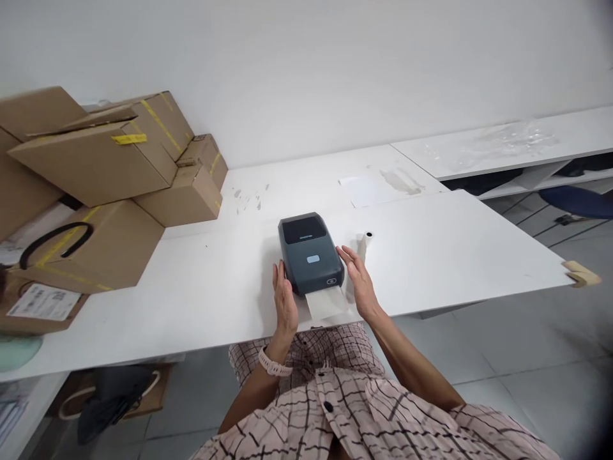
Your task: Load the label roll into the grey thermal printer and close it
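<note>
A dark grey-blue label printer (311,254) sits on the white table in front of me, with a black window on top and a light button. A strip of white label paper (327,303) sticks out of its near end. Along the printer's left side lies my left hand (285,300), fingers stretched out against the casing. My right hand (359,281) is open at the right side, its fingertips at the casing and the palm apart from it. Just beyond that hand, a small white paper roll (367,238) stands with its dark core showing.
Cardboard boxes (100,160) with yellow tape are piled on the table's left, a black curved strap (57,237) on one. A white sheet (364,191) lies toward the back. Clear plastic (507,144) covers part of the right counter. A padded corner (581,273) marks the table's right end.
</note>
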The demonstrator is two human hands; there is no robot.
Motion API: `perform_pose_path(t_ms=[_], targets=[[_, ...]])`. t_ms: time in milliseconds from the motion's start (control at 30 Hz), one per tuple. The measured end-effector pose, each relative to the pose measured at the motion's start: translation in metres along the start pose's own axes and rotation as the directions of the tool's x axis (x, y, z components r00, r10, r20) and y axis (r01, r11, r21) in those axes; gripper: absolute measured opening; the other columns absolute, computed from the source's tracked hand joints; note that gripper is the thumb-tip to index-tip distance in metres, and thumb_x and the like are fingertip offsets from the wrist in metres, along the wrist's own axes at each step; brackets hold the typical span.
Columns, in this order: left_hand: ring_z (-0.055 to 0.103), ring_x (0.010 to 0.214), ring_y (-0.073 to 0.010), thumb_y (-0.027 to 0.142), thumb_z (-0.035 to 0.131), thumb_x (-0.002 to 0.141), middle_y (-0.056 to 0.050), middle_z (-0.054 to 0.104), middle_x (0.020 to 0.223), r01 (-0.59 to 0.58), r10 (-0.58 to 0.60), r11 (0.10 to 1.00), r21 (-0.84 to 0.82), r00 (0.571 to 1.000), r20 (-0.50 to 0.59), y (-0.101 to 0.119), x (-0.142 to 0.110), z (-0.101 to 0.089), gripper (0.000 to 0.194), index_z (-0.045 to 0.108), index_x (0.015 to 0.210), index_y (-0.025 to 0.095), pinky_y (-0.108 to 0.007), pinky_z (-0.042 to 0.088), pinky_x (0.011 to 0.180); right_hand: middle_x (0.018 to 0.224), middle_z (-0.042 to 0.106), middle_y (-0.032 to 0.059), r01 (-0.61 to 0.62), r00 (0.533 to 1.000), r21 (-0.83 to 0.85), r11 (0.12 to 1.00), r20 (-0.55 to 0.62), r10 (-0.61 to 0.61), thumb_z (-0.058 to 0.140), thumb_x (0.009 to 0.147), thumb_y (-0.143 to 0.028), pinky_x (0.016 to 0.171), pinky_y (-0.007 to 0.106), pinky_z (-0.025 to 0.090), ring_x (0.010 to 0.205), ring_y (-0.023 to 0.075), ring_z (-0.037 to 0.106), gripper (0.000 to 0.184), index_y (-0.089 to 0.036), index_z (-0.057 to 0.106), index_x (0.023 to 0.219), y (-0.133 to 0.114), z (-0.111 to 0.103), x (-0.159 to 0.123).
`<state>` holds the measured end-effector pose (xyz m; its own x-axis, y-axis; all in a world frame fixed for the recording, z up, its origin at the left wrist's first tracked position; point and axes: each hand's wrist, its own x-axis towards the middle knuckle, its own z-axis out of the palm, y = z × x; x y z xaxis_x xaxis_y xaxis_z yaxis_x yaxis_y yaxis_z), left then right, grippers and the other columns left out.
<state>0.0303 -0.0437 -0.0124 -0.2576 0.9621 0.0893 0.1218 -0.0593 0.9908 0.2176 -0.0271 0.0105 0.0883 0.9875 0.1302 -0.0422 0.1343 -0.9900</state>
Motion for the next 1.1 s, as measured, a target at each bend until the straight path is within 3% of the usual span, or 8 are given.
perform_pose_path(t_ms=[133, 300, 567, 733, 867, 933, 1000, 1100], targets=[[0.02, 0.163, -0.0264, 0.07, 0.028, 0.1, 0.0, 0.021, 0.177, -0.098, 0.098, 0.995, -0.02, 0.995, -0.023, 0.025, 0.021, -0.005, 0.074, 0.043, 0.159, 0.029, -0.037, 0.029, 0.13, 0.16, 0.051, 0.0055, 0.145, 0.988, -0.03, 0.989, 0.066, -0.143, 0.041, 0.101, -0.069, 0.131, 0.051, 0.03, 0.153, 0.0273, 0.043, 0.062, -0.031, 0.051, 0.148, -0.013, -0.006, 0.025], [0.04, 0.154, -0.0247, 0.061, 0.042, 0.102, -0.006, 0.048, 0.163, -0.19, 0.189, 0.98, -0.064, 0.982, -0.027, 0.048, 0.072, -0.006, 0.061, 0.053, 0.151, 0.027, -0.04, 0.035, 0.127, 0.169, 0.038, 0.0015, 0.305, 0.948, -0.205, 0.93, 0.161, -0.275, 0.03, 0.099, -0.078, 0.133, 0.05, 0.023, 0.159, 0.0281, 0.03, 0.074, -0.035, 0.039, 0.158, -0.049, 0.006, 0.093], [0.06, 0.129, -0.032, 0.046, 0.066, 0.089, -0.018, 0.059, 0.146, 0.156, -0.173, 0.945, 0.288, 0.984, 0.032, 0.01, 0.088, -0.007, 0.066, 0.052, 0.149, 0.021, -0.041, 0.053, 0.099, 0.17, 0.034, 0.0075, 0.374, 0.927, -0.316, 0.872, 0.16, -0.339, 0.026, 0.093, -0.087, 0.129, 0.054, 0.026, 0.158, 0.0326, 0.031, 0.091, -0.031, 0.022, 0.164, -0.066, 0.043, 0.197], [0.067, 0.094, -0.0257, 0.044, 0.064, 0.087, -0.012, 0.071, 0.107, 0.184, -0.23, 0.877, 0.443, 0.972, 0.053, 0.012, 0.097, -0.008, 0.065, 0.056, 0.146, 0.018, -0.033, 0.05, 0.076, 0.168, 0.039, 0.0078, 0.351, 0.934, -0.354, 0.867, 0.195, -0.299, 0.023, 0.091, -0.089, 0.128, 0.054, 0.028, 0.156, 0.0343, 0.035, 0.094, -0.03, 0.017, 0.165, -0.062, 0.051, 0.242], [0.066, 0.084, -0.0246, 0.035, 0.06, 0.086, -0.007, 0.071, 0.09, 0.149, -0.228, 0.829, 0.539, 0.97, 0.084, 0.021, 0.102, -0.009, 0.056, 0.062, 0.14, 0.019, -0.032, 0.045, 0.068, 0.168, 0.037, 0.0115, 0.41, 0.912, -0.427, 0.806, 0.197, -0.36, 0.036, 0.092, -0.083, 0.127, 0.061, 0.026, 0.156, 0.0383, 0.033, 0.091, -0.026, 0.023, 0.162, -0.076, 0.047, 0.232], [0.066, 0.083, -0.0255, 0.034, 0.058, 0.087, -0.008, 0.072, 0.091, 0.136, -0.229, 0.808, 0.574, 0.969, 0.094, 0.025, 0.102, -0.009, 0.055, 0.061, 0.14, 0.019, -0.032, 0.045, 0.067, 0.167, 0.039, 0.0107, 0.559, 0.825, -0.46, 0.69, 0.224, -0.518, 0.047, 0.094, -0.074, 0.127, 0.062, 0.025, 0.156, 0.0382, 0.03, 0.08, -0.028, 0.034, 0.158, -0.081, 0.041, 0.206], [0.068, 0.087, -0.0278, 0.032, 0.055, 0.088, -0.01, 0.074, 0.095, 0.122, -0.228, 0.781, 0.613, 0.969, 0.097, 0.028, 0.101, -0.007, 0.054, 0.061, 0.139, 0.017, -0.034, 0.047, 0.071, 0.157, 0.052, 0.0107, 0.674, 0.737, -0.448, 0.587, 0.363, -0.57, 0.054, 0.096, -0.061, 0.123, 0.058, 0.035, 0.148, 0.036, 0.044, 0.062, -0.029, 0.046, 0.149, -0.078, 0.036, 0.177], [0.07, 0.097, -0.0309, 0.027, 0.053, 0.088, -0.012, 0.075, 0.102, 0.079, -0.202, 0.72, 0.69, 0.974, 0.099, 0.033, 0.101, -0.004, 0.047, 0.064, 0.132, 0.017, -0.037, 0.049, 0.08, 0.136, 0.067, 0.0125, 0.69, 0.687, -0.466, 0.554, 0.662, -0.299, 0.063, 0.092, -0.039, 0.103, 0.053, 0.054, 0.127, 0.0348, 0.063, 0.056, -0.026, 0.049, 0.145, -0.063, 0.036, 0.15]])
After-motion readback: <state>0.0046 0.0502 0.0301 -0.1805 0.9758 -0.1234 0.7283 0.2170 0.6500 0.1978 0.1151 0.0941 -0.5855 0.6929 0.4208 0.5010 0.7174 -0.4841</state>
